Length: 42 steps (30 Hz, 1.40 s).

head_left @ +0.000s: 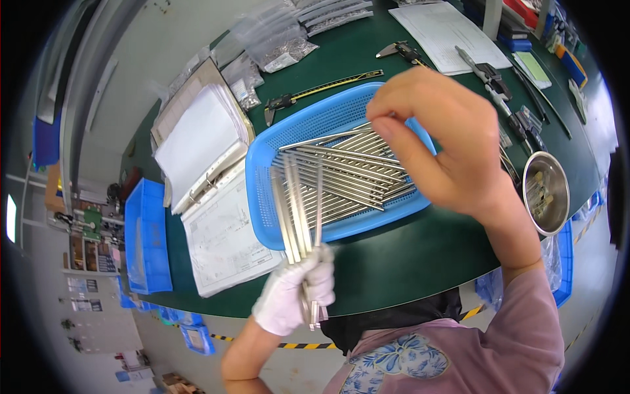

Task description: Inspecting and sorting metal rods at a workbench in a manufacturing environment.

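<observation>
My left hand (289,295), in a white glove, is closed round several thin metal rods (298,217). They stick up from the fist over the near left part of a blue perforated plastic basket (261,217) and look slightly blurred. Inside the basket lies a loose heap of long silvery rods (348,174), mostly slanting the same way. Above the basket's right end is my bare right hand (446,138), its thumb and forefinger bent together. Whatever may be between those fingertips does not show.
Left of the basket lie an open ring binder (203,141) and a drawing sheet (230,243). Behind are a digital caliper (321,90), another caliper (400,51) and bags of small parts (282,49). At right stand a micrometer (489,82) and a steel bowl (546,194).
</observation>
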Available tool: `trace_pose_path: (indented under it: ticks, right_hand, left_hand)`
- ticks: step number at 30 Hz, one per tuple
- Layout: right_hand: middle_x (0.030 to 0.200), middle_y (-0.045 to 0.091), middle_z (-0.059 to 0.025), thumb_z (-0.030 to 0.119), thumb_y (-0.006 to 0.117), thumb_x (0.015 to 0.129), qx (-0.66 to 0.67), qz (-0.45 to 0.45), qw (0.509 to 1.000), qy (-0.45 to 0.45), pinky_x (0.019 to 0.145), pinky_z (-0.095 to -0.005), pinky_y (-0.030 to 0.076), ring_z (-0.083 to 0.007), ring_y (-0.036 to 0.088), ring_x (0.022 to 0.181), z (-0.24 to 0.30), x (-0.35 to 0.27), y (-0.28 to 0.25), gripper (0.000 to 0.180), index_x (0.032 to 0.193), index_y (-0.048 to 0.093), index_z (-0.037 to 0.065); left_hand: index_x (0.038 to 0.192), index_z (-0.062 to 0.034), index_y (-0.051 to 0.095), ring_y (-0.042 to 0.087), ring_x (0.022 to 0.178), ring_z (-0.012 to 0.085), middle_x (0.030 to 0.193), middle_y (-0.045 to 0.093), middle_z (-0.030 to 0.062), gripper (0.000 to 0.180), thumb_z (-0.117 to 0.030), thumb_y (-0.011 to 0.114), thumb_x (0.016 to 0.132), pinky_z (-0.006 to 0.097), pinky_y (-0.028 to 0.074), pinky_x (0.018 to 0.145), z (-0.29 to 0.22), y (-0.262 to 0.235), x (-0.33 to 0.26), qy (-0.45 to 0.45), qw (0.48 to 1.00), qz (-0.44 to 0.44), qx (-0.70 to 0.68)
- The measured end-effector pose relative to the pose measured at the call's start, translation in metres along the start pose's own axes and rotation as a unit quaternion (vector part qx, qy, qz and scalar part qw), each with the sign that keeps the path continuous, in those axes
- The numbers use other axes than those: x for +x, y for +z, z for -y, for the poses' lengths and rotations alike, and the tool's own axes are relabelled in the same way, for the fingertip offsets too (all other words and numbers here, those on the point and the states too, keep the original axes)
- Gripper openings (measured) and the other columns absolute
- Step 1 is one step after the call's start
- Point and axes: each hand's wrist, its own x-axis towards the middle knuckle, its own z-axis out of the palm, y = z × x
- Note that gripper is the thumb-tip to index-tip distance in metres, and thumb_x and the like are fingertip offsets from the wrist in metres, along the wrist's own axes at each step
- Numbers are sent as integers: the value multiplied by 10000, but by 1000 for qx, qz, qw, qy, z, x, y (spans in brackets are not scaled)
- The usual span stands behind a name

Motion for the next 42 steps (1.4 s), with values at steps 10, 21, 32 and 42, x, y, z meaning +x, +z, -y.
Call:
trace_pose_path:
  ticks: [10,21,32,42]
  right_hand:
    - [696,573,-92,68,625,749,74,189,979,13,530,-378,445,-292,569,597,11,-29,40,75,798,575,43]
    - [715,604,-100,23,619,753,110,227,968,16,534,-357,456,-288,584,612,22,-46,53,79,829,597,30]
    - [714,598,-96,0,614,756,119,237,964,5,536,-351,458,-278,589,615,27,-48,61,80,829,591,26]
    - [737,606,-69,5,648,674,62,226,969,-79,521,-339,469,-256,596,605,29,-51,66,169,822,578,48]
  left_hand:
    - [1232,3,437,662,768,240,935,626,132,409,-102,571,861,342,575,672,61,-5,10,106,992,-59,20]
    - [1175,0,517,661,859,228,1029,640,159,327,12,584,855,291,558,706,81,-12,5,73,991,-107,27]
    - [1190,0,515,661,860,217,1045,640,149,340,6,586,857,283,558,717,81,-11,6,64,994,-93,1]
    - [1235,9,479,652,902,224,1111,612,166,356,-14,549,886,276,548,752,80,-5,-3,64,993,-98,-3]
